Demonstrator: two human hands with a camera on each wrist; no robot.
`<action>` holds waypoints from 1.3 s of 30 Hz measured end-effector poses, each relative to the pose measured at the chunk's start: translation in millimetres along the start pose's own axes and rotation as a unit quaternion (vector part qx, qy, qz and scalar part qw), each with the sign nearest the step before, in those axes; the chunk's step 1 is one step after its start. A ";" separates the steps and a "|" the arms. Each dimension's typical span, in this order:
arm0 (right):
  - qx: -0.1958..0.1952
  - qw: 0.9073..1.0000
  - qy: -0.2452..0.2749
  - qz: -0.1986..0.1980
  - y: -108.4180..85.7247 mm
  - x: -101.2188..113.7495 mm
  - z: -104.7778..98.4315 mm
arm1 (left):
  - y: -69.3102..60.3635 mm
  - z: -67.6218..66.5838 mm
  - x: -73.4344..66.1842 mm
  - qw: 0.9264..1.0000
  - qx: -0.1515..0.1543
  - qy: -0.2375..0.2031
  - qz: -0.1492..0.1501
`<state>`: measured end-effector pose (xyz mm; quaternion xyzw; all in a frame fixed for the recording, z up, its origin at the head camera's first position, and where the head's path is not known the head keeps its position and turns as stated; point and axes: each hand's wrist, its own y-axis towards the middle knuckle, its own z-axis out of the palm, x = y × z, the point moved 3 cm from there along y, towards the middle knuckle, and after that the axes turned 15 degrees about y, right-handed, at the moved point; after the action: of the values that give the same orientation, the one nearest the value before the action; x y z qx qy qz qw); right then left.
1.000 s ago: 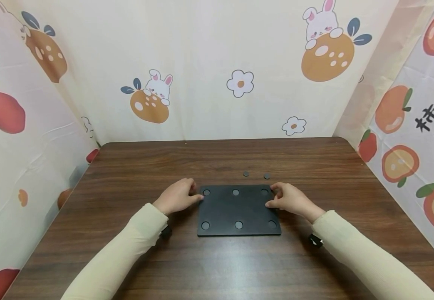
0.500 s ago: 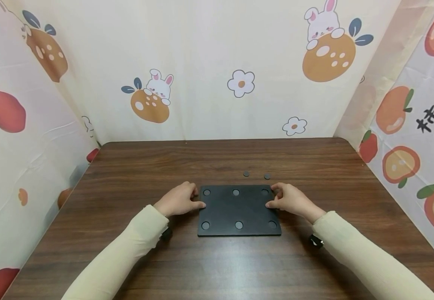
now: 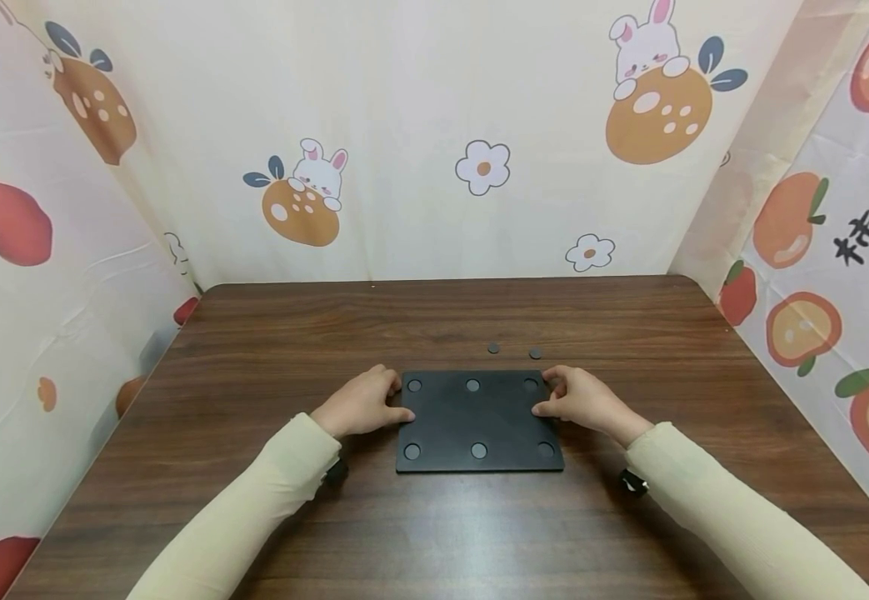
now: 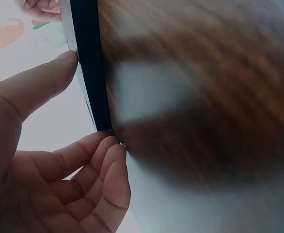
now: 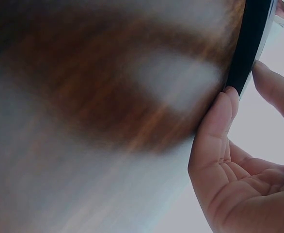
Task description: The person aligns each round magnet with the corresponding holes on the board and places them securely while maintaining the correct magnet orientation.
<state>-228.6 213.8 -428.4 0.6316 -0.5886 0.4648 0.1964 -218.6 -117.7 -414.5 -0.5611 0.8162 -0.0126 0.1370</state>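
A flat black rectangular board [image 3: 479, 421] lies on the table, with several round recesses along its far and near edges. At its left edge, my left hand [image 3: 362, 402] grips it, thumb on the top face and curled fingers against the side near the far corner. My right hand [image 3: 584, 402] holds the right edge likewise, its thumb on top and fingers at the far right corner. In the left wrist view the board's dark side [image 4: 91, 63] runs between thumb and fingers; the right wrist view shows the same side-on edge [image 5: 248, 46]. Whether fingertips reach underneath is hidden.
Two small dark round discs, a left disc [image 3: 494, 348] and a right disc [image 3: 535, 354], lie just beyond the board's far edge. The brown wood-grain table [image 3: 471, 533] ends at a printed curtain [image 3: 404, 167] behind and at both sides.
My left hand has slid slightly toward me along the board's left edge, and its thumb now rests further onto the top. The right hand and the board have stayed put.
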 end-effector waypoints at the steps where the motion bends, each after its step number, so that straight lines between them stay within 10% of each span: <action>1: 0.000 1.000 0.000 0.000 0.0 0.0 0.0 | 0.1 0.4 0.0 1.000 -0.001 0.001 0.001; 39: 0.018 1.000 0.013 0.015 0.1 -0.8 -1.8 | 6.1 7.1 6.1 0.998 0.023 -0.050 0.006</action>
<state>-229.2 215.6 -428.2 0.6199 -0.5873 0.4862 0.1855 -224.5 -120.1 -423.7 -0.5526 0.8113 -0.0028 0.1905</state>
